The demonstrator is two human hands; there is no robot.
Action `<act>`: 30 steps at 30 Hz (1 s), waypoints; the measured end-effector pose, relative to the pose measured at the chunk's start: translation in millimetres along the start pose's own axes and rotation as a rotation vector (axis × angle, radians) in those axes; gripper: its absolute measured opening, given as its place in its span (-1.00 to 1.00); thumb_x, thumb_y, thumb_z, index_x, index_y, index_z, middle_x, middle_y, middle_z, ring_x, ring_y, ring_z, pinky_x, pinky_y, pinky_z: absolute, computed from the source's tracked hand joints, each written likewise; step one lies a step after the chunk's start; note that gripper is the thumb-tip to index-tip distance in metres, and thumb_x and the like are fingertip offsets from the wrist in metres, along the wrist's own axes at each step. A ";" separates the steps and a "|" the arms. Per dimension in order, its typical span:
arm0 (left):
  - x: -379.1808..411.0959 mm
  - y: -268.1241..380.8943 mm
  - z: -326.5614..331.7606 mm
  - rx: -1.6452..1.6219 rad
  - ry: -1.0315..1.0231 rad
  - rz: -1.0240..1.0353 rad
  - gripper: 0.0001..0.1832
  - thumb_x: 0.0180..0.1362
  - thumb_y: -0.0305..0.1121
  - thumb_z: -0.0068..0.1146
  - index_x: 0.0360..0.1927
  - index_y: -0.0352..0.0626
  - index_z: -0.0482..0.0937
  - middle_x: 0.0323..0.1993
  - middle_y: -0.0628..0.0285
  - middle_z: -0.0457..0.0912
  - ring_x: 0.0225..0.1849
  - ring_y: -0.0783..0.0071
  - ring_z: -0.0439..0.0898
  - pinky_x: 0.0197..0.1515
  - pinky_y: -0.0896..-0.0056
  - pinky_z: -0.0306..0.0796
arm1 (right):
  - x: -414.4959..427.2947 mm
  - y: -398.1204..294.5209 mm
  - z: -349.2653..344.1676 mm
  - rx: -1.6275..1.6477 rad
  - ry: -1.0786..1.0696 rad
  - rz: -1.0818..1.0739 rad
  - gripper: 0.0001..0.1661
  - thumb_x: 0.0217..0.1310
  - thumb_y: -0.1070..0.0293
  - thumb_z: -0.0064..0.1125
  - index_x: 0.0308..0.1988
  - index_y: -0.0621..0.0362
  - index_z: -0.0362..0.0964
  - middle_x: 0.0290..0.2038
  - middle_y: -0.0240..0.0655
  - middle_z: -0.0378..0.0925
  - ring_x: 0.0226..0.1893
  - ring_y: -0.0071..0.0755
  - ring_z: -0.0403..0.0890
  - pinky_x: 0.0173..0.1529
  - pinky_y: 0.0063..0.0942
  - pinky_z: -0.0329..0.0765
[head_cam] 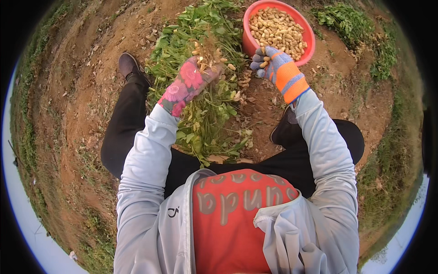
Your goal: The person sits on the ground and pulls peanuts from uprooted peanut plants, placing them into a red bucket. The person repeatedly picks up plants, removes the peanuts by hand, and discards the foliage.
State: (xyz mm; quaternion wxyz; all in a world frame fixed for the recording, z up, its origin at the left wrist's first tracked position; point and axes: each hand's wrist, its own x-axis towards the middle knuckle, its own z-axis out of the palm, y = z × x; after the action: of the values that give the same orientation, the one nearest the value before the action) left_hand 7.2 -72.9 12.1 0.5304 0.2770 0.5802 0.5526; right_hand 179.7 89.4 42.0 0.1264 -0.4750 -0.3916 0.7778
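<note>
My left hand (186, 84), in a pink flowered glove, grips a peanut plant by its root end. Its brown roots (209, 49) point upward, with several peanut pods (223, 60) hanging on them. The plant's leafy part cannot be told from the greenery below. My right hand (273, 66), in a grey-blue and orange knit glove, holds a few loose peanuts (264, 63) in its curled fingers. It is at the near rim of a red plastic basin (309, 56). Many unshelled peanuts (277, 30) fill much of that basin.
A long heap of green peanut plants (191, 30) lies between my legs. Another bunch of pulled plants (347, 25) lies beyond the basin, to the right. My shoes (129, 65) rest on reddish-brown soil (85, 78) strewn with stones and dry leaves. Grass (386, 164) borders the right side.
</note>
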 end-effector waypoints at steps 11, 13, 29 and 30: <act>-16.4 42.6 11.8 0.081 -0.339 0.114 -0.62 0.15 -0.24 0.01 -0.03 -0.27 0.41 -0.34 0.20 0.54 -0.26 0.44 0.50 -0.12 0.41 0.35 | 4.7 -21.1 -22.8 -0.175 -0.204 -0.081 -0.44 0.25 0.07 -0.11 0.11 0.21 0.15 0.01 -0.14 0.37 -0.04 -0.21 0.47 -0.12 -0.34 0.53; -17.0 44.9 13.4 0.088 -0.328 0.100 -0.60 0.15 -0.21 0.02 -0.02 -0.27 0.40 -0.32 0.20 0.55 -0.25 0.43 0.50 -0.11 0.40 0.34 | -19.1 -13.4 1.6 -0.362 -0.350 -0.167 -0.49 0.27 0.06 -0.17 0.04 0.21 0.26 -0.12 -0.22 0.48 -0.24 -0.38 0.58 -0.28 -0.52 0.54; -32.0 50.4 24.5 -0.027 -0.327 0.079 -0.46 0.05 -0.33 0.14 0.10 -0.28 0.30 -0.11 0.28 0.48 -0.27 0.57 0.46 -0.19 0.54 0.36 | -45.0 -8.4 22.9 -0.485 -0.238 -0.322 -0.77 0.22 0.32 -0.10 -0.18 0.20 0.36 -0.48 -0.37 0.49 -0.55 -0.61 0.49 -0.47 -0.60 0.47; -36.8 53.8 26.1 0.045 -0.335 0.105 -0.47 0.06 -0.34 0.13 0.11 -0.26 0.29 -0.10 0.29 0.48 -0.27 0.58 0.46 -0.19 0.55 0.35 | -46.3 -14.5 23.0 -0.474 -0.195 -0.286 -0.75 0.25 0.33 -0.17 -0.14 0.20 0.35 -0.43 -0.37 0.50 -0.51 -0.60 0.50 -0.43 -0.59 0.50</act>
State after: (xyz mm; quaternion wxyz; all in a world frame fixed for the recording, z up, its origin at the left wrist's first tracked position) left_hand 27.5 -84.5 78.3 0.5837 0.4071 0.4806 0.5124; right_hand 181.8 61.4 87.8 0.0819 -0.3544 -0.6357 0.6809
